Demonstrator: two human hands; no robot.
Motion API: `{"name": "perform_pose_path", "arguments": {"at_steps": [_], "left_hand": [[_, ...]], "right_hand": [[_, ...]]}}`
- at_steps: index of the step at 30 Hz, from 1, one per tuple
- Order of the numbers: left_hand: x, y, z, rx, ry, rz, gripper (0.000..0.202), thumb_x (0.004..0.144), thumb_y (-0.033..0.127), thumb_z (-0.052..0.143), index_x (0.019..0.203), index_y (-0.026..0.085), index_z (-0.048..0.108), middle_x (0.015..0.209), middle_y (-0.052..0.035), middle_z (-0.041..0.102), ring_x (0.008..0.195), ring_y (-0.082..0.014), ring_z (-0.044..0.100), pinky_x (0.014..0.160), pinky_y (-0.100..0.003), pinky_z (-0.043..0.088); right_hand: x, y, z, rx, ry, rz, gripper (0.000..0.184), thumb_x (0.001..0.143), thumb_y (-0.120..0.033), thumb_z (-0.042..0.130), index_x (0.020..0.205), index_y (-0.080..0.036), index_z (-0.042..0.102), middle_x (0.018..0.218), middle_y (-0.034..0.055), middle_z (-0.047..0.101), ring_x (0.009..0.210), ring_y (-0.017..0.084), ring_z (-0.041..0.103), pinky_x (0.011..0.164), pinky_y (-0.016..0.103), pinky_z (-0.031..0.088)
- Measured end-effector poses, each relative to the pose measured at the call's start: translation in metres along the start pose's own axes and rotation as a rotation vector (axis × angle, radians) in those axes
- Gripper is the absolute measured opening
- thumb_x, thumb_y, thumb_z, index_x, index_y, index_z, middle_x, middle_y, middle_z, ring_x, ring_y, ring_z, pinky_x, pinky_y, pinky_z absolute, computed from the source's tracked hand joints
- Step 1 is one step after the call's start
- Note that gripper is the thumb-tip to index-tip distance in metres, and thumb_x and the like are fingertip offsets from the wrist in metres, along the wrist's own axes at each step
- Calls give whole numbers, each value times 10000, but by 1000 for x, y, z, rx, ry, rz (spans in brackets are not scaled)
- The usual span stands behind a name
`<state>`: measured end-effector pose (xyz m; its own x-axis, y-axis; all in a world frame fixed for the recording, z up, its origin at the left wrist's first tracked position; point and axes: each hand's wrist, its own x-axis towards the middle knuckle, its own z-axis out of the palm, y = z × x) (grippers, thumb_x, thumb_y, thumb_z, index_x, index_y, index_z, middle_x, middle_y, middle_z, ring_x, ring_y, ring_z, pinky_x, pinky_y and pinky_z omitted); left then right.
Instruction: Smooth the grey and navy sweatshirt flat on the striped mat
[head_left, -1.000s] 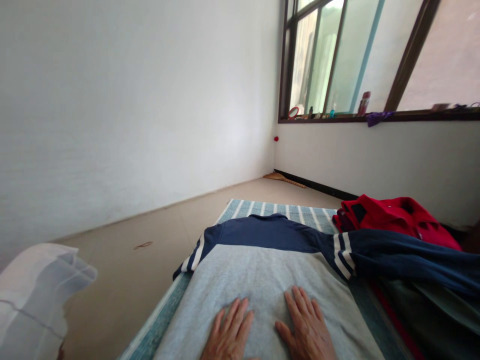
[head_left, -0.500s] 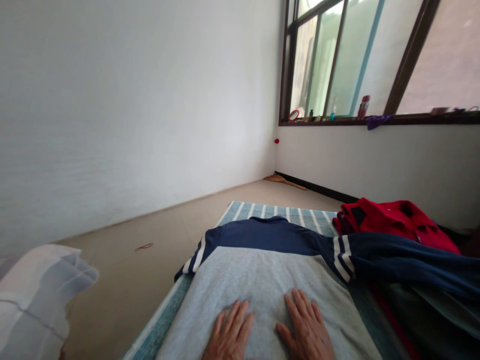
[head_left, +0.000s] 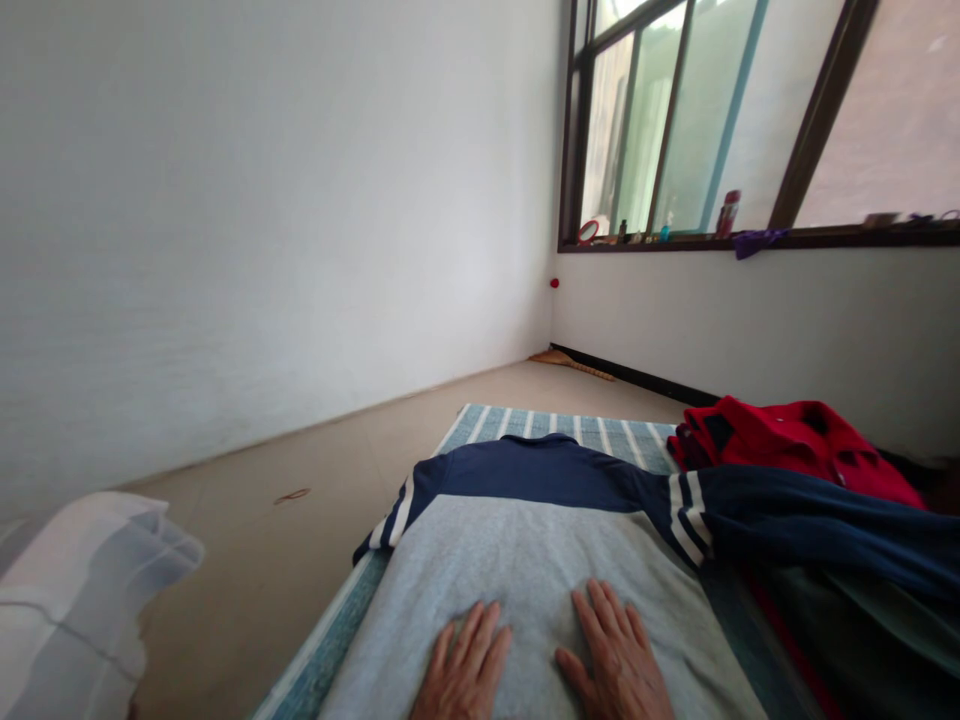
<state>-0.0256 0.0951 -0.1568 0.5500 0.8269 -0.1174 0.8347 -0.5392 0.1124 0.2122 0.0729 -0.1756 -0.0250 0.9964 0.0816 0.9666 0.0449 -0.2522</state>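
Note:
A grey and navy long-sleeved shirt lies spread out flat, its collar pointing away from me. White stripes band both of its sleeves. The right sleeve stretches out to the right over other clothes, while the left one drops over the edge of the mat. My left hand rests palm down on the grey body, fingers extended. To its right, my right hand presses flat on the same cloth, thumb spread from the fingers. Neither hand grips the fabric. The shirt's lower hem is out of view.
Beneath the shirt is a blue-green mat with white stripes. Folded red clothing sits at the right, beside dark green cloth. A whitish translucent bag stands at lower left. Small items, including a spray can, line the windowsill.
The view has shifted very slightly. Both hands stay flat on the shirt in nearly the same place, and the shirt lies as before.

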Motion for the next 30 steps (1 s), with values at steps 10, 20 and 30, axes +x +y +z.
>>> {"name": "perform_pose_path", "arguments": {"at_steps": [10, 20, 30], "left_hand": [[-8, 7, -10, -27, 61, 24, 670, 847, 503, 594, 1455, 287, 416, 1536, -86, 336, 1416, -326, 302, 1156, -489, 248], [-5, 8, -9, 0, 26, 9, 706, 821, 436, 642, 1463, 264, 403, 1558, -86, 279, 1428, -336, 267, 1162, -513, 235], [-7, 9, -5, -13, 34, 3, 727, 811, 412, 661, 1470, 283, 383, 1569, -75, 253, 1436, -328, 244, 1168, -521, 218]], "right_hand": [[0, 2, 3, 18, 33, -6, 589, 915, -543, 460, 1387, -196, 520, 1483, 113, 399, 1394, 336, 325, 1127, 546, 305], [-1, -2, -10, -14, -30, 14, 592, 919, -535, 450, 1406, -201, 493, 1499, 99, 356, 1401, 316, 306, 1136, 527, 293], [-1, -7, -20, -26, -91, 34, 615, 927, -529, 429, 1432, -179, 452, 1512, 99, 309, 1416, 303, 266, 1148, 515, 273]]}}
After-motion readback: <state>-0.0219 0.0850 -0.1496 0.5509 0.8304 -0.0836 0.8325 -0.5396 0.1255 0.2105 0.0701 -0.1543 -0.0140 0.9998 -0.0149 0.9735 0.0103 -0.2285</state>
